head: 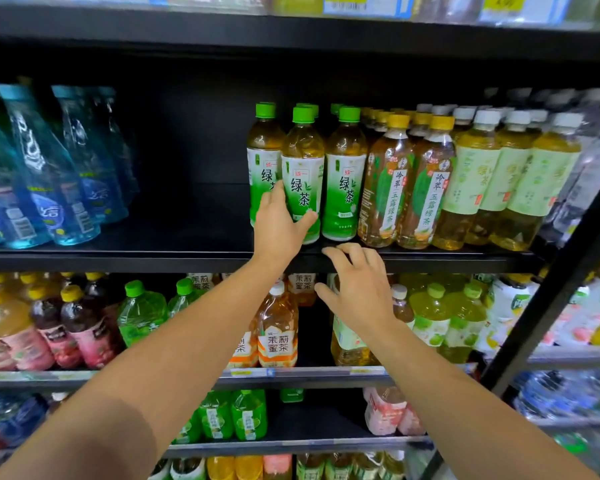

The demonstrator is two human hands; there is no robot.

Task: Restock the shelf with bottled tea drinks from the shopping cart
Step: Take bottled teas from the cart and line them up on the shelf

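Because the black shelf [118, 261] groups its drinks by kind, with blue bottles [49, 174] leaning at the far left, a wide dark gap in the middle and teas packed to the right, the green-capped tea bottles [343, 174] sit at the left end of the tea run, where the open space begins. That gap is probably where more stock belongs; the shopping cart is out of view. Yellow-capped tea bottles [392, 188] stand just beside the green ones, labels facing out so shoppers can read them. One green tea bottle [302, 161] stands at the front edge, upright, and the left hand [278, 223] wraps its lower label, thumb on the right side and fingers round the left, likely seating it in line. Below the shelf lip, the right hand [357, 289] hovers with fingers loosely curled, holding nothing, seemingly ready to steady the row.
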